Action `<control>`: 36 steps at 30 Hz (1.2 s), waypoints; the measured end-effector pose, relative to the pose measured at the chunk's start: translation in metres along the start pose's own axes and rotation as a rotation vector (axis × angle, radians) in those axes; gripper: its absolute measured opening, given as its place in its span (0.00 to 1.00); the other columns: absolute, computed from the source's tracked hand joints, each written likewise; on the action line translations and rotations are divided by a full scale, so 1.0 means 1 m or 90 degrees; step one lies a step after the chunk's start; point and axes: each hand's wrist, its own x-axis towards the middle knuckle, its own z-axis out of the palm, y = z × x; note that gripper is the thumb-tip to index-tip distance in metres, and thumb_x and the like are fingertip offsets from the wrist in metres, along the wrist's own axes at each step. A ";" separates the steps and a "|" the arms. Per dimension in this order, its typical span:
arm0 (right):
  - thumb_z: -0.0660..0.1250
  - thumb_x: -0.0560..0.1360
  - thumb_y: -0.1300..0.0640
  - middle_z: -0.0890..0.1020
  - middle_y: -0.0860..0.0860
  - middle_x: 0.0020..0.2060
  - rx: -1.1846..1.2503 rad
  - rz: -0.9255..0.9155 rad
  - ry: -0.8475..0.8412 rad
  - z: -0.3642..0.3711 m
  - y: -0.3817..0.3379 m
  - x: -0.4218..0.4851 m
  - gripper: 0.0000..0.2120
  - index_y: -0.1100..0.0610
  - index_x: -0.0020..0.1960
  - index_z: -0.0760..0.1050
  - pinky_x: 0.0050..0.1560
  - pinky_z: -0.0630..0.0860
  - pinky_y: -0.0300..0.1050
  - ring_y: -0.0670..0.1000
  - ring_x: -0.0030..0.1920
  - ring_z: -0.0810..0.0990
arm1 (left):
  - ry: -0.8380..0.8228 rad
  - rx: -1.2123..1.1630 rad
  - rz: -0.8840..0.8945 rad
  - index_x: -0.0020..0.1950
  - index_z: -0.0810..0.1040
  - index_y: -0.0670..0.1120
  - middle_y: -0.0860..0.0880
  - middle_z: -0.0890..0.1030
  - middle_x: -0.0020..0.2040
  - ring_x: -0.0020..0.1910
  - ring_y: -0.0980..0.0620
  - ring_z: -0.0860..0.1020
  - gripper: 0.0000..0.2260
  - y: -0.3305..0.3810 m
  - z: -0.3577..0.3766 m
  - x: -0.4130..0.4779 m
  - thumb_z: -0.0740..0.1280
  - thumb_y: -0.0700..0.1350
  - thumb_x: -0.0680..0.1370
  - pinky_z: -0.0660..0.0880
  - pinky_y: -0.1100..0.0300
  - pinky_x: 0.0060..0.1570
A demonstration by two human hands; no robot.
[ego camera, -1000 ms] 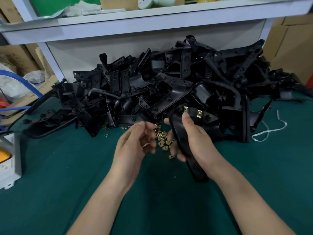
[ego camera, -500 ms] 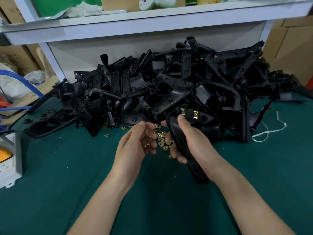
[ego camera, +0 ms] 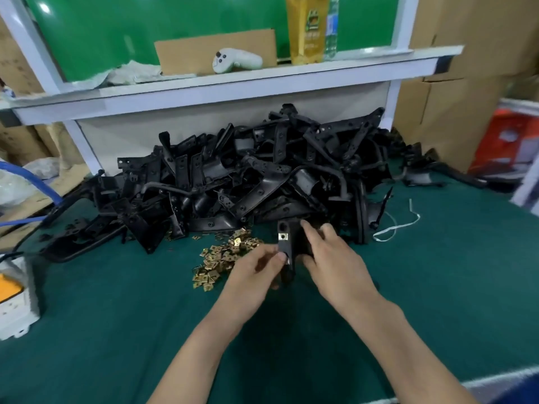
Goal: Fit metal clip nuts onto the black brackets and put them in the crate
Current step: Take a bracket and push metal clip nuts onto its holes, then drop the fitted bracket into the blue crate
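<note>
Work surface: a green mat (ego camera: 116,330) covers the bench.
Held bracket: one black bracket (ego camera: 291,246) is raised just above the mat, in front of the heap, with its long axis roughly upright in the view.
Right hand: the right hand (ego camera: 335,258) grips the held bracket from its right side, fingers curled over the top and the thumb underneath.
Left hand: the left hand (ego camera: 256,269) has curled fingers; thumb and forefinger pinch a second clip nut (ego camera: 287,259) against the lower left edge of the held bracket. Motion blur hides how far this nut is seated.
Fitted clip nut: one fitted clip nut (ego camera: 282,236) sits on the face of the held bracket, below a round hole.
Loose clip nuts: a scatter of brass-coloured clip nuts (ego camera: 224,258) lies on the mat, just left of the left hand.
Bracket heap: a pile of black brackets (ego camera: 248,182) lies behind the hands, against the bench back panel.
Shelf: a white shelf (ego camera: 233,88) above the heap carries a white controller (ego camera: 236,61) and a yellow pouch (ego camera: 309,27).
Other items: a white cord (ego camera: 396,225) lies right of the heap; a white box with an orange top (ego camera: 14,298) stands at the left edge.
</note>
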 end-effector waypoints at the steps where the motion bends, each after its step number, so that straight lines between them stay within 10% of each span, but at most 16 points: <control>1: 0.61 0.83 0.52 0.66 0.50 0.64 0.018 0.005 -0.007 -0.006 0.008 -0.008 0.34 0.49 0.82 0.47 0.44 0.69 0.43 0.51 0.53 0.74 | -0.010 0.011 0.003 0.54 0.83 0.53 0.53 0.85 0.45 0.44 0.56 0.81 0.07 0.004 0.009 -0.002 0.65 0.47 0.83 0.79 0.59 0.45; 7: 0.64 0.82 0.46 0.62 0.31 0.66 0.423 -0.027 0.035 -0.058 0.065 -0.061 0.35 0.36 0.80 0.47 0.55 0.63 0.21 0.22 0.59 0.63 | -0.050 -0.008 0.045 0.50 0.84 0.65 0.64 0.85 0.49 0.50 0.65 0.80 0.17 0.048 0.067 -0.014 0.62 0.44 0.85 0.73 0.69 0.50; 9: 0.67 0.81 0.46 0.67 0.29 0.62 0.464 -0.017 0.069 -0.075 0.083 -0.074 0.31 0.33 0.77 0.55 0.58 0.60 0.19 0.18 0.60 0.60 | -0.098 0.012 0.072 0.56 0.84 0.59 0.56 0.85 0.53 0.54 0.57 0.81 0.13 0.065 0.085 -0.015 0.61 0.45 0.85 0.77 0.59 0.56; 12: 0.71 0.78 0.48 0.76 0.39 0.58 0.461 0.044 0.155 -0.095 0.105 -0.089 0.19 0.31 0.63 0.70 0.55 0.67 0.27 0.28 0.56 0.70 | -0.121 -0.004 0.139 0.59 0.82 0.53 0.49 0.84 0.49 0.44 0.56 0.82 0.10 0.089 0.114 -0.016 0.63 0.43 0.84 0.80 0.61 0.49; 20: 0.66 0.80 0.48 0.76 0.43 0.50 0.385 0.126 0.234 -0.118 0.148 -0.127 0.11 0.34 0.55 0.68 0.51 0.73 0.45 0.42 0.48 0.75 | -0.103 0.018 0.169 0.55 0.79 0.56 0.54 0.84 0.40 0.35 0.63 0.80 0.11 0.115 0.182 -0.028 0.73 0.41 0.78 0.70 0.75 0.36; 32: 0.63 0.82 0.57 0.73 0.49 0.49 0.320 0.291 0.337 -0.145 0.195 -0.190 0.10 0.44 0.59 0.69 0.50 0.70 0.47 0.45 0.47 0.74 | -0.131 0.145 0.372 0.59 0.81 0.48 0.58 0.80 0.48 0.46 0.67 0.76 0.09 0.116 0.288 -0.024 0.70 0.41 0.79 0.67 0.77 0.48; 36: 0.64 0.82 0.55 0.65 0.58 0.71 0.167 0.511 0.337 -0.175 0.238 -0.240 0.23 0.47 0.75 0.63 0.66 0.65 0.49 0.60 0.69 0.69 | -0.326 0.058 0.284 0.72 0.74 0.47 0.52 0.81 0.62 0.63 0.57 0.77 0.21 0.123 0.380 -0.042 0.71 0.44 0.80 0.72 0.67 0.62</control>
